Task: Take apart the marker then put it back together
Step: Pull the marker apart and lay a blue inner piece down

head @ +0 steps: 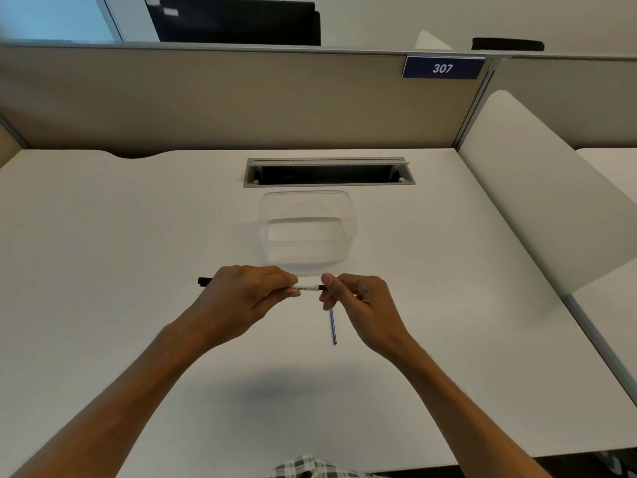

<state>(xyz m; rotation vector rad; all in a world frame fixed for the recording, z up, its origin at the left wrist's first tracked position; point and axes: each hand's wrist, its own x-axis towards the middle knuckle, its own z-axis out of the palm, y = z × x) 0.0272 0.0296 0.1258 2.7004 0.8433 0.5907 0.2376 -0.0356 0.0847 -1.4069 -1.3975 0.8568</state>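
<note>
I hold a thin marker (pixel 309 288) level above the white desk (pixel 138 236). It has a white printed barrel and a black cap that sticks out to the left of my left hand (pixel 248 294), which is closed around the barrel. My right hand (pixel 358 301) pinches the black right end of the marker between thumb and forefinger. A thin blue-grey rod (pixel 333 326), like an ink core, hangs down from under my right fingers; its upper end is hidden by them.
A clear plastic container (pixel 306 229) stands just behind my hands. Beyond it an open cable slot (pixel 327 172) is set into the desk. A beige partition runs along the back, with a white divider (pixel 537 188) on the right.
</note>
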